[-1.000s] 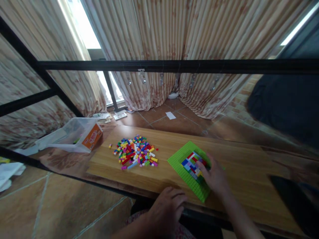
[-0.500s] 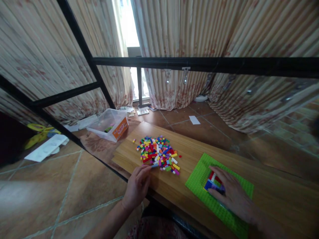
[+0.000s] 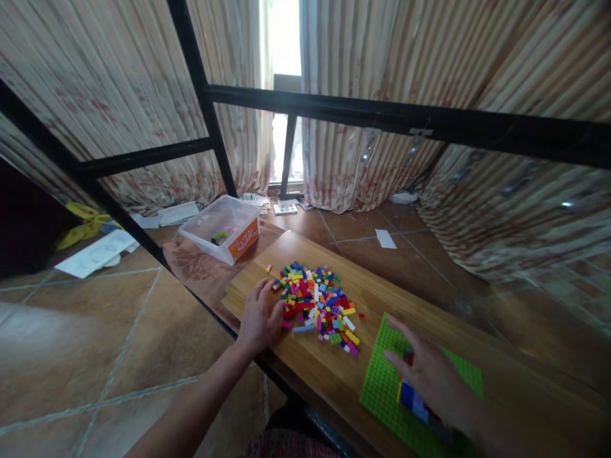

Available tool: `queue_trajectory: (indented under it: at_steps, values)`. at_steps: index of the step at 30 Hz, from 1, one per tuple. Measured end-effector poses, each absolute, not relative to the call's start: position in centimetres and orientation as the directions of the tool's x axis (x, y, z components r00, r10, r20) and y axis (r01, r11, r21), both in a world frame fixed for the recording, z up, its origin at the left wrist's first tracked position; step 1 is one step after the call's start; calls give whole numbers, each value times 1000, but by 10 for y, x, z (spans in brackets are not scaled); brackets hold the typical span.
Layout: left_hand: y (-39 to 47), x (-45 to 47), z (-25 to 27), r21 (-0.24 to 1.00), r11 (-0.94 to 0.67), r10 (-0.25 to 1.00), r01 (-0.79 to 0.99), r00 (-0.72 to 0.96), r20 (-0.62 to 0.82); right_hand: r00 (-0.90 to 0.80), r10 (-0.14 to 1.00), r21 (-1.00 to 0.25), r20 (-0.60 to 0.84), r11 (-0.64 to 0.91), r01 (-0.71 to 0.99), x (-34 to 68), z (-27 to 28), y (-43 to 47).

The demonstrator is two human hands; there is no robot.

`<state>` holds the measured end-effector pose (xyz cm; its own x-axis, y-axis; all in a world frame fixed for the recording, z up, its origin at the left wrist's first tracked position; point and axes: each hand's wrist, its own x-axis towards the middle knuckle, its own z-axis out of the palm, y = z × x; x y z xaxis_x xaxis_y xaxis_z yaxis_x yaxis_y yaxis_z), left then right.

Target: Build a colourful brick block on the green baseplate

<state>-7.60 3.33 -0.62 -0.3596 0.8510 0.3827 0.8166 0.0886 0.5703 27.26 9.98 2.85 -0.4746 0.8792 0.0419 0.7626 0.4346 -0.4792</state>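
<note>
My left hand (image 3: pixel 260 318) rests at the left edge of a pile of loose toy bricks (image 3: pixel 322 299), fingers apart, with no brick visible in its grasp. A long light-blue brick (image 3: pixel 304 329) lies at the near side of the pile. Over a green baseplate (image 3: pixel 377 381) hovers my right hand (image 3: pixel 427 366), slightly blurred, with thumb and forefinger spread. Beneath it, a cluster of joined bricks (image 3: pixel 414 402), blue, lilac, red and yellow, sits on the baseplate, partly hidden by the hand.
The wooden tabletop (image 3: pixel 291 245) carries the pile and baseplate. A clear plastic box (image 3: pixel 219 222) with an orange label and a few bricks stands beyond its left end. Black metal bars (image 3: pixel 334 105) cross ahead of curtains. Papers (image 3: pixel 98 253) lie on the tiled floor.
My left hand has let go of the light-blue brick and moved to the pile's left edge, its fingers spreading. My right hand has shifted off the cluster's left side. The view has turned left.
</note>
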Motion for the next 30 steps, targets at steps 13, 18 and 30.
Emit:
queue_trajectory:
  at_steps: [13,18,30]
  values:
    - [115,-97,-3,534,-79,938,842,-119,325,-453,885,-683,109,398,613,114,17,201]
    - [111,-96,-1,561,-136,941,816,-70,330,-504,850,-689,156,459,561,94,10,203]
    - [102,-97,7,783,-198,917,590,-171,360,-465,872,-827,154,371,422,107,3,190]
